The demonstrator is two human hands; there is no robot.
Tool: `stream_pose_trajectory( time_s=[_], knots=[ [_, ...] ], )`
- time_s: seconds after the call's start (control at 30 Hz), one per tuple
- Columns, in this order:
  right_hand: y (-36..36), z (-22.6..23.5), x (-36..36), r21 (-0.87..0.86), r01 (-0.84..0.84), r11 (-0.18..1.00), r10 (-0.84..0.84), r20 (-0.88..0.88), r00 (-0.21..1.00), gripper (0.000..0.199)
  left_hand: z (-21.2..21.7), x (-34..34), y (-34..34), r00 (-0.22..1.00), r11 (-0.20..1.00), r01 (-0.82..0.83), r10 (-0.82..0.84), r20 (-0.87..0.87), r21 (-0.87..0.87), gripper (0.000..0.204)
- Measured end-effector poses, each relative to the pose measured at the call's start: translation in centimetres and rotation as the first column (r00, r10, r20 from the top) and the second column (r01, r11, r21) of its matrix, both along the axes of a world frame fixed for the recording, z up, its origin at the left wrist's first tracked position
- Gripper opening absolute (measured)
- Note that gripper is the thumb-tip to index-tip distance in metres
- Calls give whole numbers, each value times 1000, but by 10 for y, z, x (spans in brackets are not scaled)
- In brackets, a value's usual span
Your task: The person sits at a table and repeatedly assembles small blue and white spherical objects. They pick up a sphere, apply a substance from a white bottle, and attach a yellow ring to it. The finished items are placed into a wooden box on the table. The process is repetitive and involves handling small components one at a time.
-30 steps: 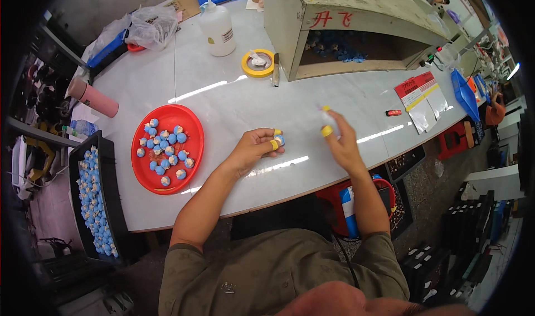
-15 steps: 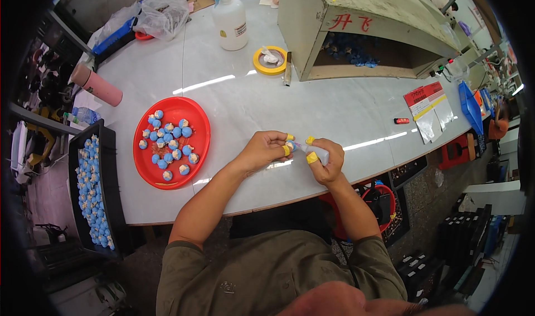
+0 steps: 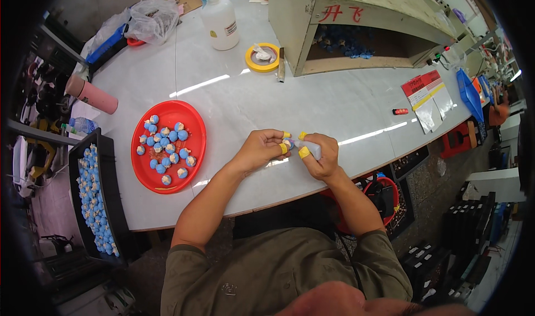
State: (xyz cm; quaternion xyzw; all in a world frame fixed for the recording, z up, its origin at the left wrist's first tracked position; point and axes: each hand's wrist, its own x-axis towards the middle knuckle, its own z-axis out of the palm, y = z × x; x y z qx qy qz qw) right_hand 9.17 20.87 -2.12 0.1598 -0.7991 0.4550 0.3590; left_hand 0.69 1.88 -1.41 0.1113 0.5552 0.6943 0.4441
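Over the middle of the table, my left hand (image 3: 257, 152) pinches a small blue ball-shaped piece (image 3: 288, 143) between thumb and fingers. My right hand (image 3: 325, 163) is closed round a small translucent squeeze bottle (image 3: 313, 149), whose tip points at the blue piece. Whether the tip touches it is too small to tell. Yellow tape wraps fingertips on both hands. Left of my hands lies a round red tray (image 3: 199, 127) with several blue balls (image 3: 173, 158) topped in cream.
A black crate (image 3: 113, 176) full of similar balls stands at the left edge. Behind are a pink bottle (image 3: 92, 95), a white bottle (image 3: 220, 23), a yellow tape roll (image 3: 262, 67) and a metal cabinet (image 3: 356, 34). Toward the right lie a red lighter-like object (image 3: 400, 111) and cards (image 3: 428, 97).
Both hands hold the same things as before. The right hand with the squeeze bottle has shifted slightly left, and the whole view has moved a little.
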Motion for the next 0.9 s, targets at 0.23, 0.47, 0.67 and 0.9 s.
stream_pose_trajectory(
  time_s=[0.23, 0.47, 0.67, 0.9],
  knots=[
    [1, -2, 2, 124, 74, 990, -66, -67, 996, 22, -8, -3, -1, 999, 999, -47, 47, 25, 9, 29],
    [-1, 2, 6, 175, 107, 979, -98, -61, 993, 21, -4, -3, -1, 997, 997, -71, 71, 36, 5, 30],
    [-1, 1, 6, 192, 112, 975, -103, -58, 993, 21, -1, -3, 1, 997, 997, -70, 70, 41, 15, 29],
    [-3, 7, 8, 224, 114, 968, -101, -66, 993, 21, -1, -2, 1, 994, 995, -97, 98, 55, -11, 27]
  ],
)
